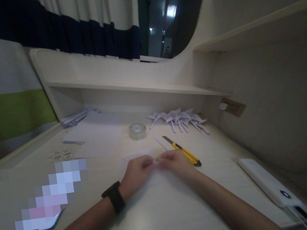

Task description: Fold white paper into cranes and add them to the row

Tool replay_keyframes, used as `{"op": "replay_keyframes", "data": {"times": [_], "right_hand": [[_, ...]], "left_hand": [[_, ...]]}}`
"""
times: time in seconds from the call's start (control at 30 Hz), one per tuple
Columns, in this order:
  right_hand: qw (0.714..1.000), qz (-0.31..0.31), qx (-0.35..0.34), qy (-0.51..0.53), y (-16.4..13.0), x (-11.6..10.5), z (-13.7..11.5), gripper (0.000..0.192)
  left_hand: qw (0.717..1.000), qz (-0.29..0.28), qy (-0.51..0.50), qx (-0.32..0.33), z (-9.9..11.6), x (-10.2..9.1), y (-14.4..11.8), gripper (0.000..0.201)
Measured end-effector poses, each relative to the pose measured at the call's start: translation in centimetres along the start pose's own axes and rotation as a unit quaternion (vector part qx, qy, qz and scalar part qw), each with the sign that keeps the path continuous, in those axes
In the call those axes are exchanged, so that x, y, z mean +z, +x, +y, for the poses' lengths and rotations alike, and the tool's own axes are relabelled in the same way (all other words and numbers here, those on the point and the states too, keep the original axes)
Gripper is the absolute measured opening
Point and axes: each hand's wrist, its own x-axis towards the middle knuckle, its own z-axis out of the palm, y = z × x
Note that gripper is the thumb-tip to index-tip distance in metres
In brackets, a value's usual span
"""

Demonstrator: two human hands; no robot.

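1. The left hand (138, 171) and right hand (178, 162) meet at the centre of the frame, fingers curled and thumbs closed in a pinch on white paper (123, 160); the fingers blur and hide its exact fold.
2. The paper is thin, matte and flat-faced, spreading behind the left hand with a pointed outline. A black band (115, 197) circles the left wrist.
3. Just beyond the right hand lies a yellow-and-black cutter (185, 152), slim and hard, its grey blade pointing toward the upper left; a narrow white strip (160, 143) lies beside it.
4. A squat, clear, glossy tape roll (137, 131) rests flat above centre. Right of it, white paper pinwheels (176, 118) bunch together, sharp-cornered vanes on thin tubular stems.
5. Left of centre, a broad smooth sheet (99, 131) lies flat, with slender paper rolls (77, 118) at its far corner and small pale scraps (61, 155) by its left edge.
6. The pale, faintly grained table (156, 220) shows bare between the forearms and between the right forearm and the rounded white slab (266, 179) at lower right.
7. A straight-edged shelf (127, 87) overhangs the table's back; the wall bounds the right side.
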Motion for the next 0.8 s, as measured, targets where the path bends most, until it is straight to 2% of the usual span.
{"op": "replay_keyframes", "data": {"times": [0.07,0.17,0.3,0.37,0.53,0.7,0.8], "right_hand": [[0.993,0.027,-0.051,-0.101,-0.2,-0.1,-0.2,0.020],[0.960,0.037,-0.145,-0.236,-0.6,-0.3,-0.6,0.017],[0.923,0.023,-0.178,-0.340,-1.3,0.0,-0.9,0.018],[0.913,0.026,-0.184,-0.364,-1.6,0.3,-0.9,0.020],[0.911,0.054,-0.189,-0.361,-2.0,0.7,-0.6,0.029],[0.882,0.051,-0.182,-0.431,-2.0,0.9,-0.5,0.012],[0.874,0.045,-0.193,-0.444,-1.9,0.9,-0.4,0.014]], "left_hand": [[0.997,0.000,-0.059,-0.046,-0.8,0.0,0.4,0.014],[0.986,-0.013,-0.143,-0.091,-1.4,0.0,0.6,0.017],[0.978,-0.011,-0.178,-0.112,-0.9,-0.1,0.6,0.019],[0.978,-0.011,-0.174,-0.114,-0.7,-0.1,0.6,0.020],[0.982,-0.023,-0.167,-0.088,-0.9,-0.1,0.6,0.020],[0.984,-0.034,-0.154,-0.081,-0.9,-0.1,0.6,0.019],[0.986,-0.031,-0.143,-0.080,-0.5,-0.3,0.6,0.021]]}}
